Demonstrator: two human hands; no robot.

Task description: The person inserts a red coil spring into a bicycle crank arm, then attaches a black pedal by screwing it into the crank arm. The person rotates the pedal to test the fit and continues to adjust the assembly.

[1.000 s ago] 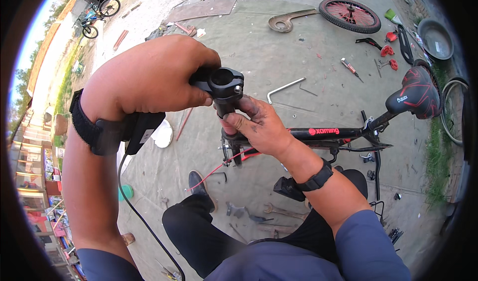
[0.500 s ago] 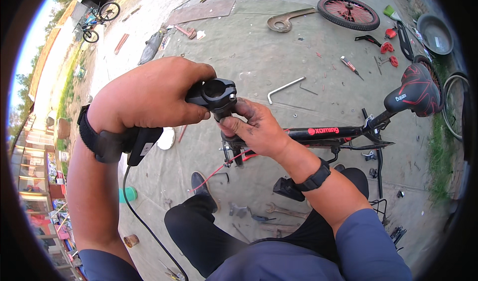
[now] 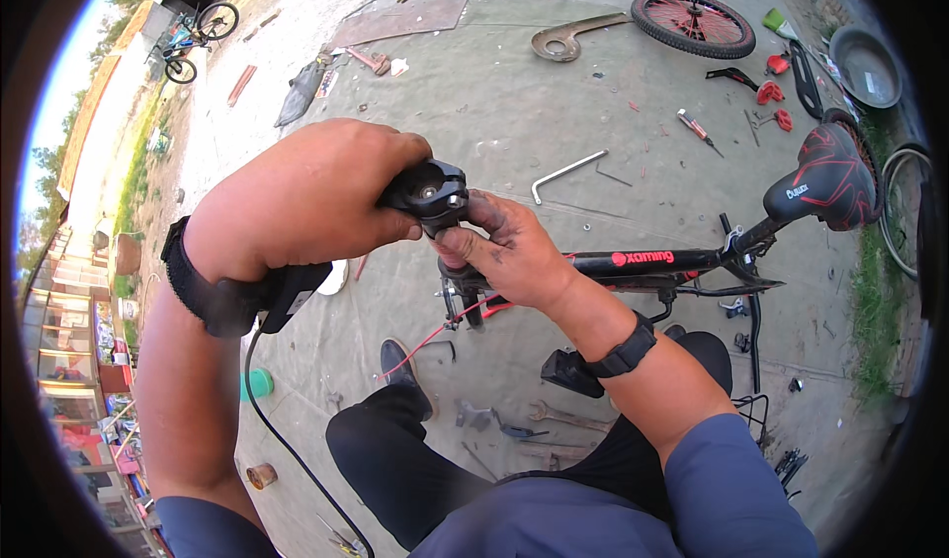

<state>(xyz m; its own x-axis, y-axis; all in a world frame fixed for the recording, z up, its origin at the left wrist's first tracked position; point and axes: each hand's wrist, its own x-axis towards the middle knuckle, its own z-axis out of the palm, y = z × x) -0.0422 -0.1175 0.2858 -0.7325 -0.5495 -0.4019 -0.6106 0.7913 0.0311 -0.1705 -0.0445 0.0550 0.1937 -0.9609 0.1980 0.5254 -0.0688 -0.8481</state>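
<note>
My left hand (image 3: 306,187) is closed round a black bicycle stem (image 3: 436,184), its thumb and fingers gripping the stem's body. The stem's round clamp faces up, with a bolt showing inside. My right hand (image 3: 514,252) pinches the lower part of the stem from the right, thumb in front and fingertips dark with grease. Right below is the front end of a black and red bicycle frame (image 3: 603,263), which stretches off to the right to a black saddle (image 3: 822,182) with red lines. The thumbs hide where stem and frame meet. A red cable (image 3: 425,343) hangs from the frame's front.
On the ground sheet beyond my hands lie a large hex key (image 3: 568,176), a screwdriver (image 3: 700,133), a chain guard (image 3: 563,44) and a wheel with red spokes (image 3: 694,24). A grey basin (image 3: 865,67) stands far right. Near my feet are an open-ended wrench (image 3: 568,417) and several tools.
The stem has tilted, so the bolt inside its clamp now shows. My left hand and wrist have turned slightly and shifted a little right. My right hand has barely moved.
</note>
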